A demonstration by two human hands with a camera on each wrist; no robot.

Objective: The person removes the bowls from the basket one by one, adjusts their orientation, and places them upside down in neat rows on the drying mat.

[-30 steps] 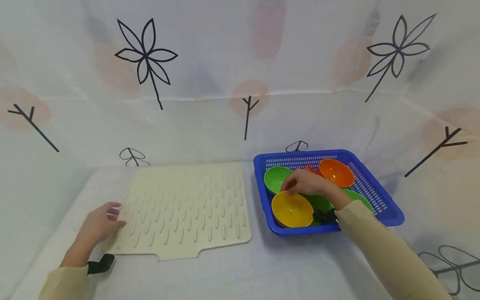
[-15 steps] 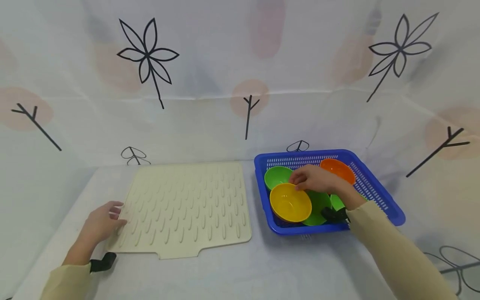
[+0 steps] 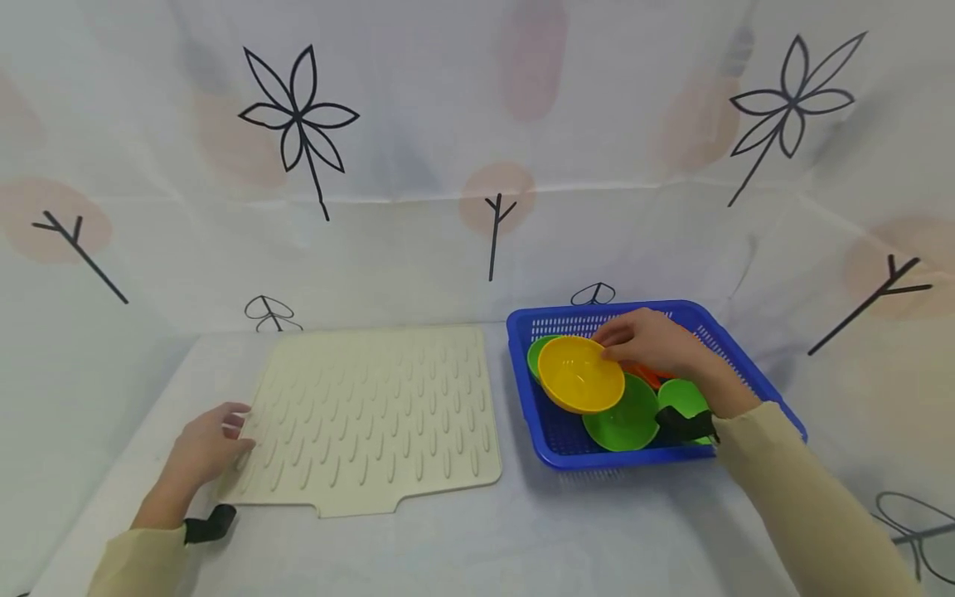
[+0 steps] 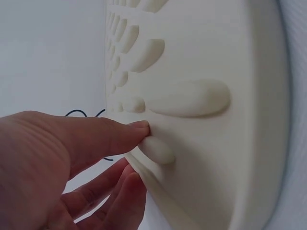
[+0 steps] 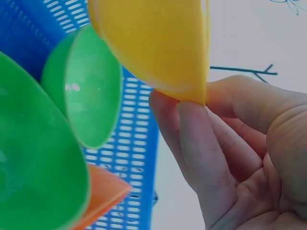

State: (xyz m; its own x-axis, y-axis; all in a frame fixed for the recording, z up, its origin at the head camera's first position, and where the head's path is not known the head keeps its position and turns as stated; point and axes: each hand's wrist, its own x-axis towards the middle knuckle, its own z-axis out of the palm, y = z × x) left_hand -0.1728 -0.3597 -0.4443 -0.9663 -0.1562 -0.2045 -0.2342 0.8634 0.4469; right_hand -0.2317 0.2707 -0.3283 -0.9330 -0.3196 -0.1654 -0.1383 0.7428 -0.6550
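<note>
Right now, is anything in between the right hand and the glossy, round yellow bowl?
Nothing visible: the right hand pinches the glossy, round yellow bowl directly by its rim. The round green bowls lie apart from that grip.

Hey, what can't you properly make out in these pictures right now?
Orange items in the blue slotted basket: head view, mostly covered by the right hand; full shapes unclear.
Back-left glossy green round bowl: head view, largely behind the glossy yellow round bowl.
Rightmost glossy green bowl: head view, partly behind the black wrist fitting.
Yellow bowl: right wrist view, cut off by the top edge.
Cream ridged board: left wrist view, cut off by the top edge.
</note>
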